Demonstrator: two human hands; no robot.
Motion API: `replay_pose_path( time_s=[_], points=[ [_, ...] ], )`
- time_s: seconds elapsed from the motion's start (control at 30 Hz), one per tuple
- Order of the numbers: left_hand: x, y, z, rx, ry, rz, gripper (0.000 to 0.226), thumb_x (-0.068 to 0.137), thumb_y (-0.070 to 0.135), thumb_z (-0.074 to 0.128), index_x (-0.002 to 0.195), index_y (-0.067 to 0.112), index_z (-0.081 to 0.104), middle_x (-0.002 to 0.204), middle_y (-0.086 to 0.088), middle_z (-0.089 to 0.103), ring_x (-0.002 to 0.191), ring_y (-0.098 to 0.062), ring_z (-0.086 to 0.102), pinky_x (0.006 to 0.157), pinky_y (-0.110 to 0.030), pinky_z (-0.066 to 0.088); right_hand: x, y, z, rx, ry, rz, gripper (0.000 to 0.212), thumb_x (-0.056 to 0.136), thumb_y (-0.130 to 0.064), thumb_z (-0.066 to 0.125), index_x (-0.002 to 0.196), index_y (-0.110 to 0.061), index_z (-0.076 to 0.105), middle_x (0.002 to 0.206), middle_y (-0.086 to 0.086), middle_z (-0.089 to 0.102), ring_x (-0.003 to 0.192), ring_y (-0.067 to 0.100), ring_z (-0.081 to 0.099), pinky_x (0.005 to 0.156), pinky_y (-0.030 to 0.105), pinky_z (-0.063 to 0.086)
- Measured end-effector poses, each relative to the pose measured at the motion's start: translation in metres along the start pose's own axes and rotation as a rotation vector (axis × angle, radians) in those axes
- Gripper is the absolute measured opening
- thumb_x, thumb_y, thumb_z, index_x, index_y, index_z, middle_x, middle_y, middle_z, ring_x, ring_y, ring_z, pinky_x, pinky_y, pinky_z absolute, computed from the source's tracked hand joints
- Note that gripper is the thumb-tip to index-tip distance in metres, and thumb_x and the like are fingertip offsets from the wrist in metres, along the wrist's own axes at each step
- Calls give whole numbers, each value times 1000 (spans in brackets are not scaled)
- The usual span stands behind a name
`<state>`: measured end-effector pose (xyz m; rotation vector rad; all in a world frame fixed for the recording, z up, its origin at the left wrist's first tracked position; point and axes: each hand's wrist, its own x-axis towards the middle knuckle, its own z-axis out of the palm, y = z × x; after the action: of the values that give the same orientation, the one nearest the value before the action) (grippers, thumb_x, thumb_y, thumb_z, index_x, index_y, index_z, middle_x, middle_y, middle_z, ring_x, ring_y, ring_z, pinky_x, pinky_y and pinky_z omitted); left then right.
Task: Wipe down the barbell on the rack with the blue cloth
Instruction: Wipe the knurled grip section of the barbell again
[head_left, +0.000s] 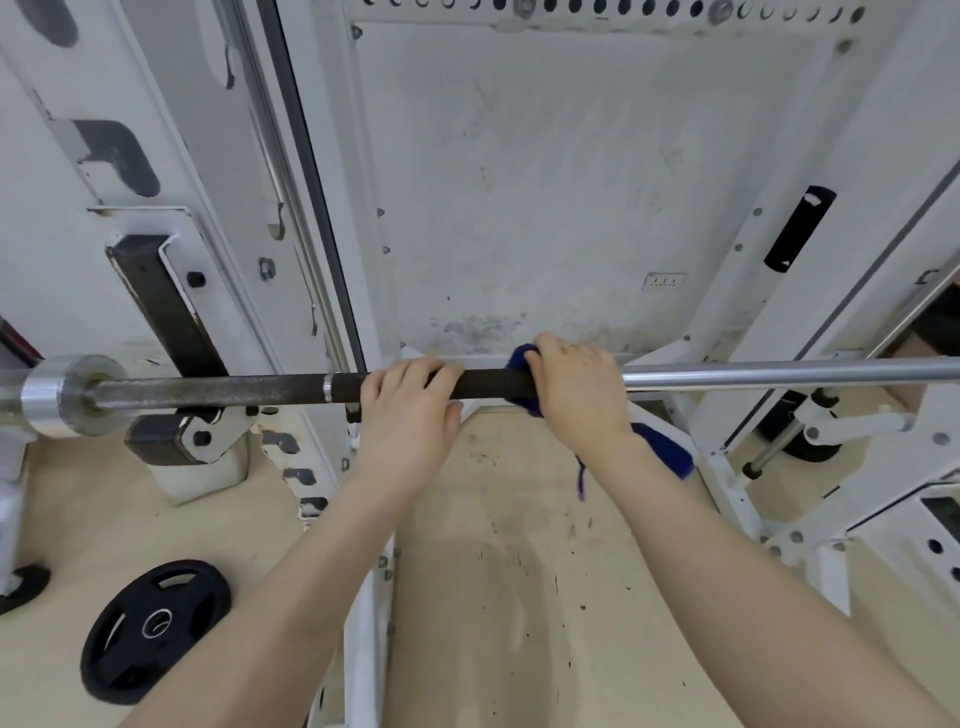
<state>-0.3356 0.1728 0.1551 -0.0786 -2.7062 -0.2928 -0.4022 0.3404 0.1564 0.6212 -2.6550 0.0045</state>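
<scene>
Steel collar (78, 397) and sleeve mark the far left end of the bar (223, 391), which lies level across the white rack (332, 218), seated in a hook (192, 436) just below it, so the rack carries the weight and both hands are free to work. A black plate (156, 629) lies flat on the floor (519, 571) beneath, well apart from the bar. Further right, the left hand (408, 410) is curled over the dark middle stretch of the bar, fingers on top, seemingly to steady it against rolling while the other hand rubs. Just beside it, with a short bare gap between them, the right hand (576, 387) is clamped round the bar with the cloth (524, 364) bunched under its palm and fingers; a blue fold shows at the fingertips and a loose tail hangs below the wrist. The cloth thus sits between hand and bar, right where the dark section meets the brighter chrome running off to the right, which probably still needs wiping.
</scene>
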Motion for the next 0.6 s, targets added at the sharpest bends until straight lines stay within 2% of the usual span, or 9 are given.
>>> replay_pose_path(
  time_s=[0.03,0.1,0.17,0.23,0.3,0.37,0.43,0.53,0.6],
  points=[
    [0,0,1,13,28,-1,31,75,13,72,104,14,65,100,-6,66,97,-31,60,88,-45,39,0,4,0,22,3,-7,9,91,-19,57,90,-10,58,78,7,64,67,30,61,65,32,36],
    [-1,-1,4,24,74,3,32,73,11,73,104,14,65,97,-5,66,94,-31,60,86,-44,39,-1,21,-3,16,-12,26,26,101,-27,35,100,-9,54,89,9,67,82,31,63,75,36,37],
    [-2,-3,7,29,96,11,36,73,5,71,106,15,65,98,-4,66,94,-30,60,86,-42,35,-2,37,-9,-3,7,136,32,103,-28,27,103,-7,51,95,13,68,86,33,62,79,37,37],
    [-2,-7,8,17,106,26,32,78,6,62,108,18,64,100,-1,67,94,-28,60,86,-37,29,-1,45,-15,-16,-37,251,33,103,-27,24,103,-6,49,96,15,68,86,34,62,78,36,37],
    [-2,-14,6,-32,87,53,31,81,12,52,109,20,64,104,0,66,97,-25,59,88,-34,27,1,40,-23,137,-27,295,32,103,-27,25,102,-4,48,94,17,67,85,36,60,72,36,36],
    [1,-22,0,-121,40,66,33,82,8,54,113,15,63,113,-5,63,102,-27,57,93,-42,35,4,19,-42,314,14,261,32,102,-30,27,103,-5,48,88,14,64,80,34,57,65,34,32],
    [3,-31,-11,-201,26,27,32,84,2,55,114,9,62,121,-12,59,107,-32,55,90,-47,46,9,-7,-62,361,-20,147,33,102,-33,26,105,-9,48,80,6,54,73,26,49,63,31,29],
    [4,-49,-24,-163,45,20,29,84,3,51,111,6,63,118,-13,60,106,-34,57,89,-47,46,7,-50,-67,478,-187,20,31,101,-36,27,95,-15,49,81,3,52,76,23,50,65,32,34],
    [2,-62,-29,-71,27,-15,30,84,8,54,112,11,63,117,-8,61,111,-31,54,95,-47,37,0,-74,-43,645,-368,69,31,101,-35,29,86,-16,47,84,8,59,82,26,55,71,34,41]
  ],
)
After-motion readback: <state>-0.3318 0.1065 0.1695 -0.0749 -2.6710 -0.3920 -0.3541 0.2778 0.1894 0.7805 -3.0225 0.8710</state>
